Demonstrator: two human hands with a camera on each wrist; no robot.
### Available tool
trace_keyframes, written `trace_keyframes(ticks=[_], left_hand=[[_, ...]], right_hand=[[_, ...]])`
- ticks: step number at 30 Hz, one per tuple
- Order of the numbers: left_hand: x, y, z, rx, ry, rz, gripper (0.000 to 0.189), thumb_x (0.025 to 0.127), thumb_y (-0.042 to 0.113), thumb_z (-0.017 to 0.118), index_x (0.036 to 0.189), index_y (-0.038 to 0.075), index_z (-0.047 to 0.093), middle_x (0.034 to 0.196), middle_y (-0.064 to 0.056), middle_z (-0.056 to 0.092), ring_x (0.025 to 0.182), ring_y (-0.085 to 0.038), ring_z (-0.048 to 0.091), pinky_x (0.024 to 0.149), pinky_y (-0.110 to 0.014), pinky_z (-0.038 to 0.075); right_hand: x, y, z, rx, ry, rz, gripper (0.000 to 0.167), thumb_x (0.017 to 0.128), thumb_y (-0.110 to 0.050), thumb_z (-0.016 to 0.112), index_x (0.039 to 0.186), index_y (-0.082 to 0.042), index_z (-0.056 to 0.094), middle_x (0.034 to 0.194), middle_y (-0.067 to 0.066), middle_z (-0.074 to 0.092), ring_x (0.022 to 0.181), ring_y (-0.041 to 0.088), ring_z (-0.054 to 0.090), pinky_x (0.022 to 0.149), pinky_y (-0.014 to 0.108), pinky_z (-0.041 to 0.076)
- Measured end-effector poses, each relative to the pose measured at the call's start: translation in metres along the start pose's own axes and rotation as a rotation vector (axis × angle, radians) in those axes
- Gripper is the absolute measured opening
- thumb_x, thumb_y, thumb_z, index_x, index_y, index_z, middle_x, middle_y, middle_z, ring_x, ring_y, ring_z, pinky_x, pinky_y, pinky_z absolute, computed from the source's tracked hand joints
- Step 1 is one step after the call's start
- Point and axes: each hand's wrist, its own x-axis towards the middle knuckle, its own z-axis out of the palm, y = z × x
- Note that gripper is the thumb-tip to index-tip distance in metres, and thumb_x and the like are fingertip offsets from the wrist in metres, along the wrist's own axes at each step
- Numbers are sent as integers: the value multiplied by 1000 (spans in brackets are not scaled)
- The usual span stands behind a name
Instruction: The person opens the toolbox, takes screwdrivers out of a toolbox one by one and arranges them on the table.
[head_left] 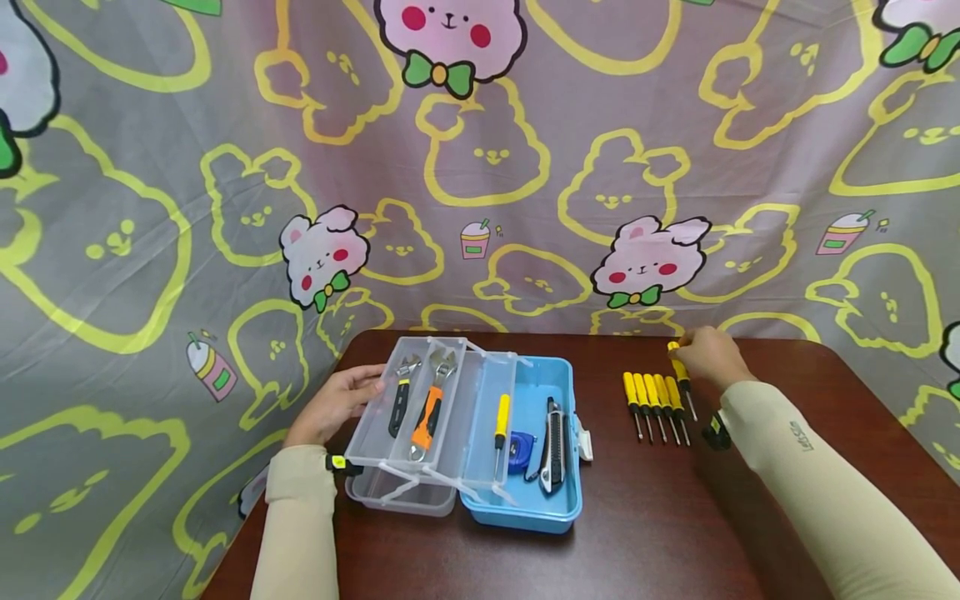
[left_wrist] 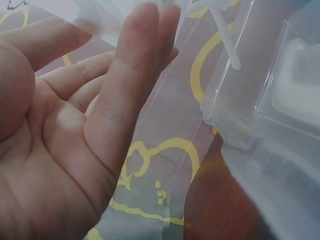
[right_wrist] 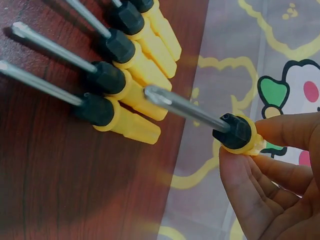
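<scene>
Off the table at the back right, my right hand pinches the yellow handle of a screwdriver between thumb and fingers, its metal tip pointing away from the palm. Just left of it, several matching screwdrivers lie in a row. A light blue toolbox stands with its clear trays folded out to the left. My left hand holds the left edge of the upper clear tray. In that tray lie a black adjustable wrench and an orange-handled one.
Another yellow screwdriver lies in the inner tray compartment. A blue tape measure and a utility knife are in the blue base. A white latch sticks out at right. A patterned cloth hangs behind the brown table.
</scene>
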Motion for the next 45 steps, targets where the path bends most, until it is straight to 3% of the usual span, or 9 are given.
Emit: trace_keyframes(ticks=[10, 16, 23, 34, 45], left_hand=[[0, 0, 0, -5, 1, 2, 47, 100, 21, 57, 142, 3, 48, 126, -19, 59, 100, -30, 65, 79, -41, 55], [0, -1, 0, -6, -3, 4, 48, 99, 21, 57, 142, 3, 47, 127, -19, 58, 101, -29, 65, 79, -41, 55], [0, -1, 0, -8, 4, 1, 47, 100, 21, 57, 142, 3, 48, 125, -19, 60, 99, -29, 65, 78, -42, 55], [0, 0, 0, -4, 11, -9, 45, 99, 21, 58, 141, 5, 50, 124, -17, 61, 99, -30, 65, 78, -41, 55], [1, 2, 0, -6, 15, -15, 45, 99, 19, 59, 141, 6, 50, 123, -16, 61, 98, -30, 65, 78, -42, 55]], right_hand=[[0, 6, 4, -13, -22, 26, 26, 93, -19, 61, 74, -1, 63, 59, 5, 52, 55, 22, 52, 51, 34, 41], [0, 12, 6, -10, -32, 44, 24, 92, -18, 61, 90, 6, 65, 65, 7, 57, 59, 22, 55, 53, 33, 45], [2, 20, 8, -6, -53, 53, 36, 91, -20, 62, 107, 12, 63, 77, 12, 64, 63, 23, 60, 55, 35, 49], [3, 30, 14, -21, -65, 83, 34, 91, -22, 62, 104, 9, 65, 76, 11, 63, 62, 23, 60, 55, 36, 49], [1, 38, 21, 12, -94, 117, 40, 91, -22, 64, 111, 13, 62, 87, 18, 66, 64, 23, 63, 59, 38, 53]])
